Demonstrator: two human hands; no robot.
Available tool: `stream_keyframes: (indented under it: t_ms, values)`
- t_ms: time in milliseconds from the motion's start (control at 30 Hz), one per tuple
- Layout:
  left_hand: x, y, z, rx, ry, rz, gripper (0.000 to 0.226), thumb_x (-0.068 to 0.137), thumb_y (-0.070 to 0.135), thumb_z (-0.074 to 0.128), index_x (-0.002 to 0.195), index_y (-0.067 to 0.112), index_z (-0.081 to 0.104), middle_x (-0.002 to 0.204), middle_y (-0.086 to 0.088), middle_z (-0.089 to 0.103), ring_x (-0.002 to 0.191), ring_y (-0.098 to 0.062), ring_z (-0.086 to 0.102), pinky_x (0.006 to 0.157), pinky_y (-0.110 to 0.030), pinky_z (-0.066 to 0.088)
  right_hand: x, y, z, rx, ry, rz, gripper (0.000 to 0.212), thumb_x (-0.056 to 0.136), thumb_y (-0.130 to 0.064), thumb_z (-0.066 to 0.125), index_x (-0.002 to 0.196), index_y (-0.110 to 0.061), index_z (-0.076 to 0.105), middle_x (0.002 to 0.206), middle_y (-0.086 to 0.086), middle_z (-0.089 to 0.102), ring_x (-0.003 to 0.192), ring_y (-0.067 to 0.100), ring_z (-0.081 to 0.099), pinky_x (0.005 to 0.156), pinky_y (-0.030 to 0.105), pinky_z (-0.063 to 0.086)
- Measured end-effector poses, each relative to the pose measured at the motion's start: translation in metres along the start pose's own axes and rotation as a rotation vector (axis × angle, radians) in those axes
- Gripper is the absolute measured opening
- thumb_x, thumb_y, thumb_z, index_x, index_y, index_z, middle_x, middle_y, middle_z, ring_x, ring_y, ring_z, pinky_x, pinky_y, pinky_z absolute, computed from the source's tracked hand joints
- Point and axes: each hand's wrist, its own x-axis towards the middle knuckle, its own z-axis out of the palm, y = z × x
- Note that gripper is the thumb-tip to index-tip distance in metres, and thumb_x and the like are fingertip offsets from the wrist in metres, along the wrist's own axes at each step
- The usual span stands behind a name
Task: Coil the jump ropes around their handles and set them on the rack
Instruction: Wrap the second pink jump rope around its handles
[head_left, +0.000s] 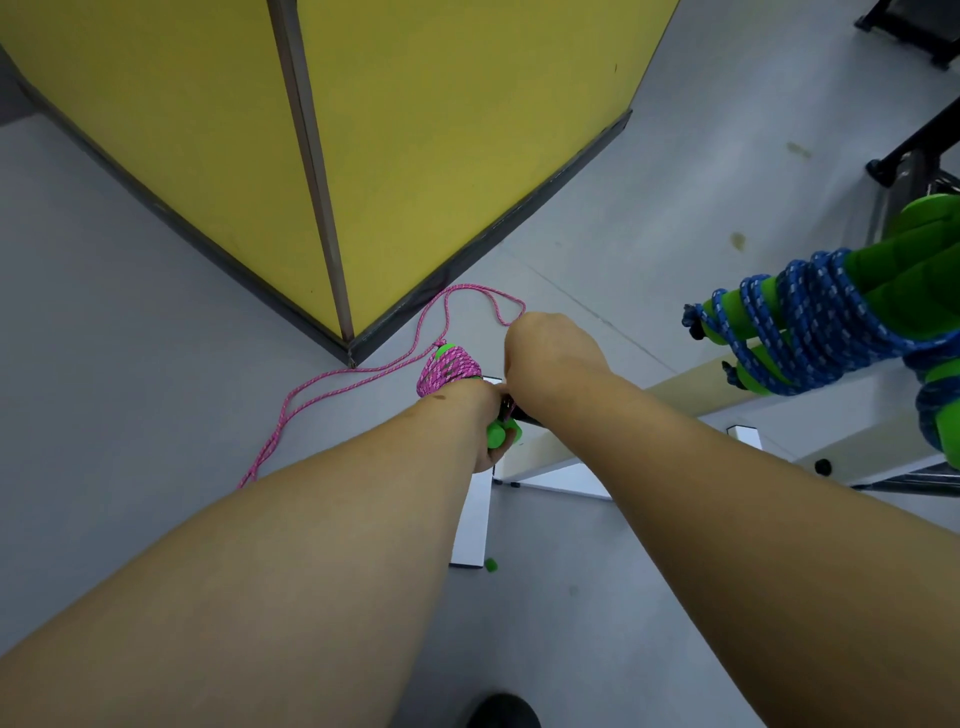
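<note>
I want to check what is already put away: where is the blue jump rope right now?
In the head view, the blue jump rope sits at the right edge, coiled around green handles and resting on the pale rack, to the right of the right hand.

Both my bare forearms reach forward, my left hand (485, 434) gripping beneath while my right hand (550, 356) curls fisted just above.

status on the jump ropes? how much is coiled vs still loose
Done: the blue rope is wound around its green handles and lies on the white rack. In hand: the left hand grips the pink rope bundle, while the right hand feeds cord. Left: loose pink loops trail on the floor; then racking it.
</note>
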Motion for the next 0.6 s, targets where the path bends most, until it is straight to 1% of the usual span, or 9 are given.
stream_keyframes:
  t_ms: [100, 167, 233, 267, 300, 367, 433, 500, 600]
  values:
    - [0.001, 0.005, 0.001, 0.061, 0.047, -0.041, 0.016, 0.098, 0.028, 0.065, 0.092, 0.014, 0.065, 0.076, -0.002, 0.058, 0.059, -0.014, 0.054, 0.035, -0.017, 0.047, 0.013, 0.008, -0.004, 0.019, -0.052, 0.054, 0.032, 0.087, -0.007, 0.062, 0.062, -0.013, 0.043, 0.067, 0.004, 0.041, 0.06, 0.02, 0.043, 0.056, 0.028, 0.04]
    - [0.006, 0.006, -0.003, 0.1, 0.051, -0.011, 0.015, 0.1, 0.025, 0.062, 0.092, 0.012, 0.062, 0.08, -0.005, 0.059, 0.065, -0.017, 0.059, 0.048, -0.023, 0.055, 0.021, 0.011, -0.005, 0.023, -0.087, 0.058, 0.032, 0.089, -0.011, 0.061, 0.062, -0.013, 0.044, 0.067, 0.004, 0.041, 0.055, 0.017, 0.038, 0.047, 0.025, 0.031]
    - [0.003, 0.007, -0.009, 0.089, 0.05, -0.008, 0.011, 0.099, 0.018, 0.06, 0.094, 0.009, 0.061, 0.084, -0.01, 0.061, 0.068, -0.021, 0.062, 0.064, -0.028, 0.058, 0.026, 0.014, -0.003, 0.035, -0.104, 0.063, 0.032, 0.09, -0.013, 0.061, 0.063, -0.012, 0.043, 0.067, 0.005, 0.04, 0.054, 0.016, 0.036, 0.045, 0.025, 0.026]
    - [0.003, 0.007, -0.01, 0.077, 0.039, -0.016, 0.009, 0.099, 0.017, 0.059, 0.096, 0.008, 0.062, 0.084, -0.01, 0.062, 0.067, -0.021, 0.063, 0.067, -0.028, 0.058, 0.027, 0.014, -0.001, 0.038, -0.111, 0.065, 0.032, 0.09, -0.012, 0.06, 0.063, -0.012, 0.043, 0.068, 0.005, 0.04, 0.054, 0.016, 0.036, 0.045, 0.025, 0.026]
    - [0.005, 0.006, -0.01, 0.082, 0.046, -0.016, 0.009, 0.099, 0.016, 0.059, 0.1, 0.009, 0.063, 0.084, -0.011, 0.062, 0.066, -0.021, 0.063, 0.065, -0.027, 0.059, 0.028, 0.014, 0.0, 0.042, -0.114, 0.067, 0.032, 0.09, -0.012, 0.059, 0.063, -0.012, 0.043, 0.068, 0.005, 0.04, 0.054, 0.016, 0.036, 0.045, 0.025, 0.025]
    - [0.003, 0.006, -0.004, 0.099, 0.079, 0.011, 0.017, 0.1, 0.015, 0.056, 0.114, 0.009, 0.063, 0.085, -0.01, 0.062, 0.059, -0.018, 0.064, 0.048, -0.025, 0.057, 0.028, 0.015, 0.002, 0.062, -0.121, 0.072, 0.031, 0.091, -0.012, 0.058, 0.064, -0.013, 0.044, 0.068, 0.004, 0.041, 0.055, 0.016, 0.036, 0.045, 0.025, 0.025]
    - [0.009, 0.006, 0.002, 0.102, 0.172, 0.085, 0.035, 0.097, 0.011, 0.056, 0.132, 0.016, 0.052, 0.093, -0.013, 0.065, 0.05, -0.02, 0.064, 0.037, -0.022, 0.051, 0.027, 0.015, 0.001, 0.078, -0.127, 0.075, 0.03, 0.09, -0.011, 0.057, 0.063, -0.012, 0.044, 0.066, 0.004, 0.041, 0.054, 0.016, 0.037, 0.045, 0.025, 0.026]
    - [0.009, 0.004, 0.006, 0.093, 0.22, 0.181, 0.047, 0.097, 0.007, 0.053, 0.139, 0.022, 0.039, 0.099, -0.012, 0.064, 0.054, -0.02, 0.06, 0.039, -0.021, 0.051, 0.024, 0.015, 0.003, 0.099, -0.132, 0.08, 0.028, 0.089, -0.007, 0.055, 0.063, -0.011, 0.044, 0.065, 0.004, 0.041, 0.056, 0.02, 0.04, 0.045, 0.024, 0.027]
    - [0.008, -0.003, 0.007, 0.09, 0.19, 0.222, 0.043, 0.093, 0.005, 0.044, 0.133, 0.015, 0.053, 0.094, -0.012, 0.067, 0.049, -0.019, 0.056, 0.045, -0.016, 0.045, 0.018, 0.017, 0.006, 0.165, -0.141, 0.086, 0.015, 0.089, -0.006, 0.053, 0.075, -0.007, 0.056, 0.068, 0.006, 0.047, 0.066, 0.024, 0.046, 0.049, 0.024, 0.031]
